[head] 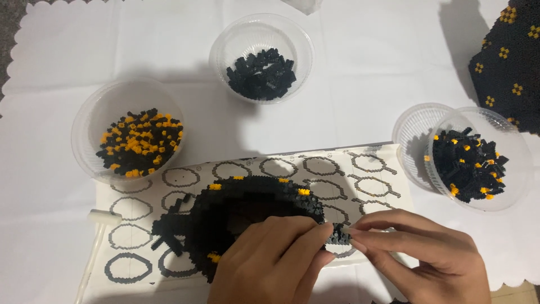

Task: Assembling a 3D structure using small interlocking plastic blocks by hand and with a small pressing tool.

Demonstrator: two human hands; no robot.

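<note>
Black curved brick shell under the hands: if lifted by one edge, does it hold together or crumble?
The black brick shell is probably brittle: it is built from many tiny pieces like those in the bowl of black bricks, so a seam may snap. It likely feels light, being hollow. The left hand and right hand pinch its rim, which suggests it needs support.

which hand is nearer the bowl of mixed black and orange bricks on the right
Right. The right hand lies just below-left of that bowl; the left hand is farther left, on the black model.
</note>
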